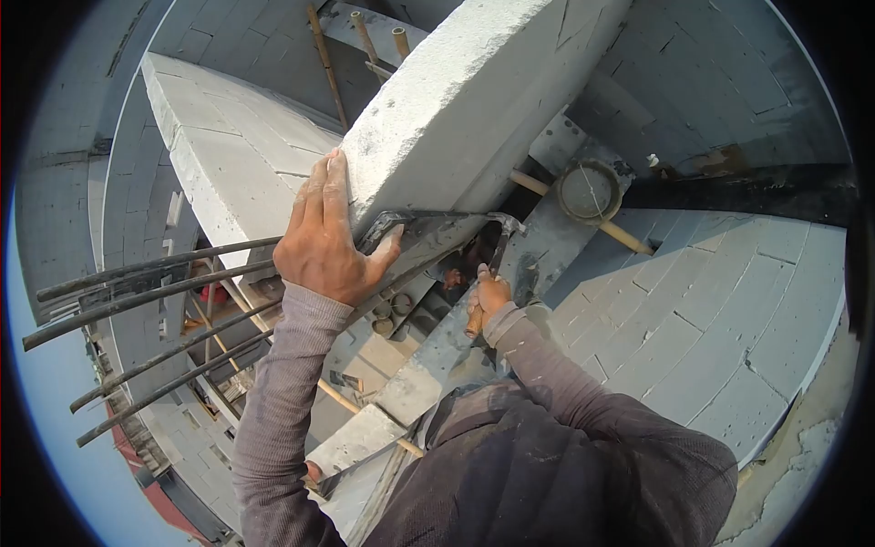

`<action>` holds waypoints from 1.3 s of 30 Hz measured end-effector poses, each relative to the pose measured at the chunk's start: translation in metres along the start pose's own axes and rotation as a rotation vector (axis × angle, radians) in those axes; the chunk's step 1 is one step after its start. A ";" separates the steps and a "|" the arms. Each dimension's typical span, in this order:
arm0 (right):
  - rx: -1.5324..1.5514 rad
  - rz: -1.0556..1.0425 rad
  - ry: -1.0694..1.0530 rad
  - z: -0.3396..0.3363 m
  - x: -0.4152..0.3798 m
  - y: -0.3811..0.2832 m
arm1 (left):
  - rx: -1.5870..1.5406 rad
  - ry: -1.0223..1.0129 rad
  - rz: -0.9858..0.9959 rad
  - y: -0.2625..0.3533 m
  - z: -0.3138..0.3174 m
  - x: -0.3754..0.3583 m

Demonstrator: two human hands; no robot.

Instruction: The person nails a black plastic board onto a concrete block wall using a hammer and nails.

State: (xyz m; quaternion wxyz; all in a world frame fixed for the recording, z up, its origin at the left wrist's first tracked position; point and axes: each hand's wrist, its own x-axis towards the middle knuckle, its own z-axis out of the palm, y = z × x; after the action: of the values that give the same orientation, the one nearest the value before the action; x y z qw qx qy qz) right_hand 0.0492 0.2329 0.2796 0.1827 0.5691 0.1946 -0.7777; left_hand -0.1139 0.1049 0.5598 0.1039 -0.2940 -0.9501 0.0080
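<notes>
My left hand [321,232] lies with fingers stretched together against the end of a pale aerated-block wall [483,118]. Its thumb is spread out, close to a grey, bent metal piece [387,219] under the wall's lower edge. In a closed grip, my right hand [492,294] holds a metal tool with a wooden handle [473,321]. Its dark shank runs up to a thin metal bar [447,214] reaching towards my left thumb. I cannot tell what kind of tool it is.
Several steel rebars [164,290] jut out at left. A round mortar-stained bucket [589,191] stands by a bamboo pole [625,239] on planks at right. Below lie scaffold boards [360,442] and small buckets [383,325] far down. A block wall [702,310] rises at right.
</notes>
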 end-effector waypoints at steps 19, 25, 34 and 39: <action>-1.129 -1.495 -0.047 -0.104 0.217 0.026 | 0.095 0.082 0.148 -0.003 0.024 -0.008; -1.259 -1.354 -0.096 -0.122 0.225 0.034 | 0.123 0.083 0.145 -0.007 0.024 -0.011; -1.329 -0.923 -0.279 -0.131 0.125 -0.004 | 0.188 0.038 -0.010 -0.005 0.013 -0.015; -1.529 -0.827 -0.056 -0.109 0.052 -0.009 | 0.077 -0.057 -0.116 -0.007 0.004 -0.017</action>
State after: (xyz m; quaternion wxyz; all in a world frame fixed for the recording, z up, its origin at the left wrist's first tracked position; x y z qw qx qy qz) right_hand 0.1184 0.2931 0.2006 0.2225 0.1547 0.8502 -0.4513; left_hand -0.1052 0.0894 0.5536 0.0881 -0.2338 -0.9671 0.0467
